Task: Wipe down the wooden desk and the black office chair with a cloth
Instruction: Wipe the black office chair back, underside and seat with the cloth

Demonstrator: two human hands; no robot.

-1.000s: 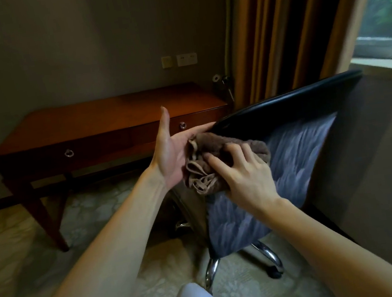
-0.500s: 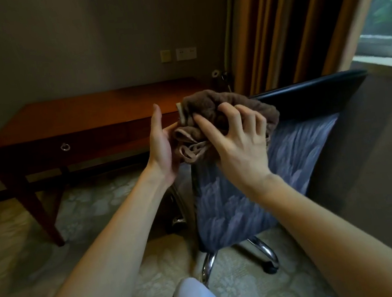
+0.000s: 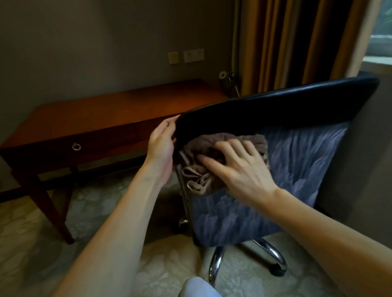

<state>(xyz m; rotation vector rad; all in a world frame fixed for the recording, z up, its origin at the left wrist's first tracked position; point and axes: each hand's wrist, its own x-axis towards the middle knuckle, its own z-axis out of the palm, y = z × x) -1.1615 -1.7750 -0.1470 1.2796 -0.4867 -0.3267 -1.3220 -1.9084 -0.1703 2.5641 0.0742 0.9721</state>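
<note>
Right hand (image 3: 242, 167) spread flat, pressing crumpled brown cloth (image 3: 200, 170) on black office chair back (image 3: 278, 110); left hand (image 3: 160, 141) gripping its edge.

Bunched brown cloth (image 3: 207, 162) against black office chair (image 3: 278, 108) back; bare reddish wooden desk (image 3: 108, 113) beyond.

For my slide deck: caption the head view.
Right hand presses a brown cloth against the chair back while left hand steadies its edge.

Counted here — one worktop (image 3: 108, 110), one black chair (image 3: 278, 108), one brown cloth (image 3: 208, 169), two wall plates (image 3: 193, 55), one ring pull (image 3: 76, 147).
</note>
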